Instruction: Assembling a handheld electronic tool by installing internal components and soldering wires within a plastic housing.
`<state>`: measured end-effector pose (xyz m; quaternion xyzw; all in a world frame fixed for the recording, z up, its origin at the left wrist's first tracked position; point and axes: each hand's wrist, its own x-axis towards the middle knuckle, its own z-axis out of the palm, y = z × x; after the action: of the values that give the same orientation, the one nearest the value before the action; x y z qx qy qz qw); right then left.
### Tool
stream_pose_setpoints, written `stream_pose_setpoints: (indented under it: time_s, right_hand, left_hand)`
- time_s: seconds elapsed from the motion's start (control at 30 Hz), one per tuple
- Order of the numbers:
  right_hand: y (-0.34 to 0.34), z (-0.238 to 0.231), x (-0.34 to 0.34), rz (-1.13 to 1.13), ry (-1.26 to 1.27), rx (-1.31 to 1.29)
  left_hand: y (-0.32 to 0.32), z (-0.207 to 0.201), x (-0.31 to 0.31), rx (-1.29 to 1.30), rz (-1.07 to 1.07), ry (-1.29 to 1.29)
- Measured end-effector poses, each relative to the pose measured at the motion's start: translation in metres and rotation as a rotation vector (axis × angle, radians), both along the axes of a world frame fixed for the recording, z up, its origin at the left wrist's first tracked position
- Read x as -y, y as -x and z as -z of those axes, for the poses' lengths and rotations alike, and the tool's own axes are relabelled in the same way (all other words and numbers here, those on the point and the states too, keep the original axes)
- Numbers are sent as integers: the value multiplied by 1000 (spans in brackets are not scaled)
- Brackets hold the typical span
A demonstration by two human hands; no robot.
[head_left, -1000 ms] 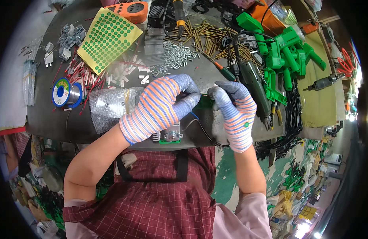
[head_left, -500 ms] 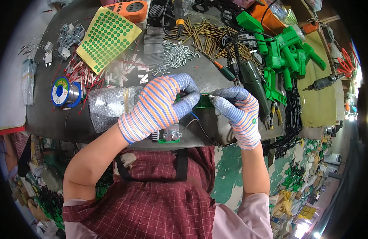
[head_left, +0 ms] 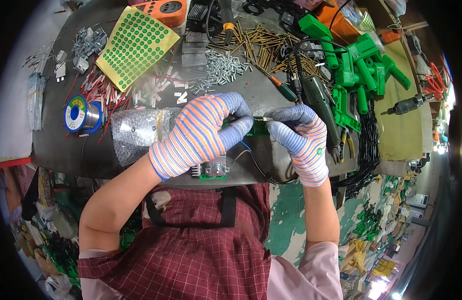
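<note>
Both my hands wear striped gloves with grey fingertips and meet over the near part of the bench. My left hand (head_left: pixel 203 130) is closed, its fingers curled round a green plastic piece (head_left: pixel 261 128) that is mostly hidden behind them. In a pinch, my right hand (head_left: pixel 302 140) holds a small, light-coloured piece (head_left: pixel 262 119) against the green piece's upper edge; its kind is too small to tell. Below my left hand lies a green-edged part with a clear cover (head_left: pixel 214 167). A blue wire (head_left: pixel 246 146) runs out beneath the hands.
Bubble wrap (head_left: pixel 133 134) and a solder spool (head_left: pixel 82 115) lie left, below a green-dot sticker sheet (head_left: pixel 137 48). Silver screws (head_left: pixel 223 70), long brass-coloured screws (head_left: pixel 268 42) and heat sinks (head_left: pixel 193 57) lie farther back. Right are a screwdriver (head_left: pixel 283 89), a power tool (head_left: pixel 321 107) and green plastic housings (head_left: pixel 363 65).
My right fingertips and the small piece have shifted slightly left, closer to my left fingers. My left hand keeps its hold nearly unchanged.
</note>
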<state>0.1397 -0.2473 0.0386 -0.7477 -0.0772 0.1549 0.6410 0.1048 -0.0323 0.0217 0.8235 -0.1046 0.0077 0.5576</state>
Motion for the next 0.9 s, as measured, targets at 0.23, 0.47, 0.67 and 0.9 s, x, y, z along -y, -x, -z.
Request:
stream_pose_setpoints:
  time_s: [0.23,0.47,0.67,0.9]
  right_hand:
    - [0,1,-1,-20,-18,-11]
    - [-1,-2,-3,-78,91,115]
    - [-5,-3,-1,-194,146,182]
    - [-14,-9,2,-278,266,61]
  left_hand:
    - [0,0,0,-16,7,5]
    - [-1,-1,-1,-38,10,-7]
    - [-1,-3,-2,-60,19,-18]
    - [-2,-7,-1,-68,51,-49]
